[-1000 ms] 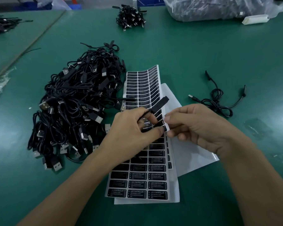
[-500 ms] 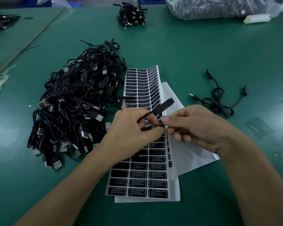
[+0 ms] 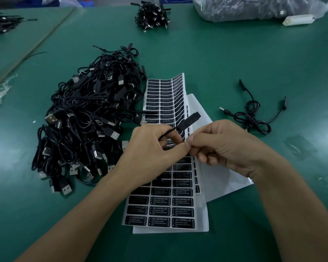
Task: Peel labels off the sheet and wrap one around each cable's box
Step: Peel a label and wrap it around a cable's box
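A sheet of black "LED CONTROLLER" labels lies on the green table, over white backing sheets. My left hand grips a thin black cable whose small black box sticks up and to the right above the sheet. My right hand meets the left thumb tip and pinches a label there; the label itself is almost hidden by the fingers. A large heap of black USB cables lies to the left of the sheet.
One loose cable lies right of the sheets. A smaller cable bundle sits at the far middle, a plastic bag of parts at the far right, and more cables at the far left.
The hands have drawn together until their fingertips touch. The label seen between the fingers earlier is now covered. The cable's box stays raised over the sheet.
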Demonstrator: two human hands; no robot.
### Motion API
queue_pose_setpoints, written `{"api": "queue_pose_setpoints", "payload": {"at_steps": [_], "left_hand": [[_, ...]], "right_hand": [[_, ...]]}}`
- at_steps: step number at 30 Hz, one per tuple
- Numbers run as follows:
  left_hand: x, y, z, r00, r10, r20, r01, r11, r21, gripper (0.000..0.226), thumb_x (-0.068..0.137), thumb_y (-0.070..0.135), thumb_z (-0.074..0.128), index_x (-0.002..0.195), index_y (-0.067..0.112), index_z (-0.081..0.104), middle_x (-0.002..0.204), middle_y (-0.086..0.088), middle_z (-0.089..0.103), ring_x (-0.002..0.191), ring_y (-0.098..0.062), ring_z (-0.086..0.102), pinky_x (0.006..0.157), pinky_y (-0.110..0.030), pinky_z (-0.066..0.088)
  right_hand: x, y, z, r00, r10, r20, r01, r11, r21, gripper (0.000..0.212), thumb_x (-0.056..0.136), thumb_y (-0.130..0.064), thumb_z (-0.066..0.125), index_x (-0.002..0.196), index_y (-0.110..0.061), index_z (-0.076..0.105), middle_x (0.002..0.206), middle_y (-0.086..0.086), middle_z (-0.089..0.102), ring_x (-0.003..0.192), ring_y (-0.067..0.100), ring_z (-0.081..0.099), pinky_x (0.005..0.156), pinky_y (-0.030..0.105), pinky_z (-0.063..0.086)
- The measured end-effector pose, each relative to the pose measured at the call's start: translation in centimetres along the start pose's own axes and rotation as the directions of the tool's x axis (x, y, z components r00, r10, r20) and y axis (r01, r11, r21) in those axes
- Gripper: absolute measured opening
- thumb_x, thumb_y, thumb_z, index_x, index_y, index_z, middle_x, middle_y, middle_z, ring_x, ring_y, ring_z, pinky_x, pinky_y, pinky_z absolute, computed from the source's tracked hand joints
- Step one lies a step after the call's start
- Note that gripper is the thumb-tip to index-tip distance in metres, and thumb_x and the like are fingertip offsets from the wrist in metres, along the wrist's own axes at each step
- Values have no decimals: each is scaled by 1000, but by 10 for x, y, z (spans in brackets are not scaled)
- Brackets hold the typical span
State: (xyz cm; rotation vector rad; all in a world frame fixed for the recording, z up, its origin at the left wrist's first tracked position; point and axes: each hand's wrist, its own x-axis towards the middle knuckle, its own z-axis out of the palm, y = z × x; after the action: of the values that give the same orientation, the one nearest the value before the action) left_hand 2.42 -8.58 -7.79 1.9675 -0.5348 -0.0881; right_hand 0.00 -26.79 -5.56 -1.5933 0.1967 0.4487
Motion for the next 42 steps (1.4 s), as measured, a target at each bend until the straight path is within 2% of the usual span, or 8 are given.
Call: {"api": "queue_pose_setpoints", "payload": {"at_steps": [14, 16, 20, 26, 29, 33, 36, 42], "left_hand": [[3, 0, -3, 994, -109, -20, 110, 993, 47, 17, 85, 10, 67, 68, 11, 68, 44, 13, 38, 40, -4, 31, 43, -15, 30], [5, -1, -8, 986, -160, -47, 155, 983, -96, 19, 88, 12, 64, 72, 2, 64, 49, 7, 38, 41, -6, 28, 40, -21, 27], [10, 3, -26, 961, -272, -51, 210, 838, -504, 12, 78, 15, 59, 75, 3, 56, 48, 7, 28, 39, -7, 20, 35, -15, 21], [9, 3, -19, 955, -290, -69, 231, 866, -443, 14, 90, 2, 60, 77, 0, 56, 47, 9, 31, 37, -4, 22, 34, -15, 22], [8, -2, -10, 963, -256, -87, 213, 916, -341, 24, 87, 10, 64, 80, -10, 52, 49, 10, 32, 41, -6, 24, 37, -18, 24], [9, -2, -5, 959, -256, -120, 215, 935, -283, 16, 73, 24, 63, 65, 11, 59, 48, 11, 35, 42, -7, 26, 40, -21, 25], [9, -4, -4, 947, -284, -151, 242, 938, -247, 18, 73, 25, 62, 56, 25, 56, 48, 12, 38, 43, -8, 29, 40, -23, 26], [9, -6, -3, 944, -289, -161, 249, 942, -226, 21, 76, 24, 63, 57, 25, 55, 47, 14, 38, 39, -6, 28, 38, -22, 27]], "right_hand": [[-3, -3, 1, 993, 32, -116, -46, 992, -115, 21, 84, -5, 66, 63, -5, 68, 56, 7, 64, 37, 7, 47, 32, 15, 30], [-4, -3, -1, 991, 30, -134, -58, 976, -210, 21, 82, -7, 66, 61, -7, 68, 57, 7, 64, 38, 8, 46, 34, 15, 28], [-7, -3, 2, 999, 22, -48, -39, 924, -380, 27, 78, -9, 65, 52, -13, 65, 54, 5, 64, 37, 9, 45, 36, 14, 29], [-6, 0, 4, 999, 37, -21, -43, 823, -567, 24, 75, -21, 74, 52, -17, 67, 49, -4, 59, 38, 8, 44, 42, 18, 37], [-3, 2, 1, 976, -154, -151, 9, 729, -685, 29, 70, -34, 81, 58, -17, 61, 46, -12, 53, 45, -4, 45, 39, 11, 33], [-1, 4, 15, 850, -494, -185, 269, 708, -653, 31, 63, -48, 76, 72, -25, 56, 53, -13, 44, 51, 3, 41, 45, 17, 33], [0, 7, 23, 816, -556, -158, 296, 637, -712, 39, 59, -51, 72, 85, -31, 50, 70, -15, 45, 59, 7, 40, 53, 31, 40], [2, 7, 25, 708, -696, -120, 349, 493, -797, 32, 70, -44, 72, 88, -28, 52, 81, -20, 40, 72, 13, 46, 63, 43, 48]]}}
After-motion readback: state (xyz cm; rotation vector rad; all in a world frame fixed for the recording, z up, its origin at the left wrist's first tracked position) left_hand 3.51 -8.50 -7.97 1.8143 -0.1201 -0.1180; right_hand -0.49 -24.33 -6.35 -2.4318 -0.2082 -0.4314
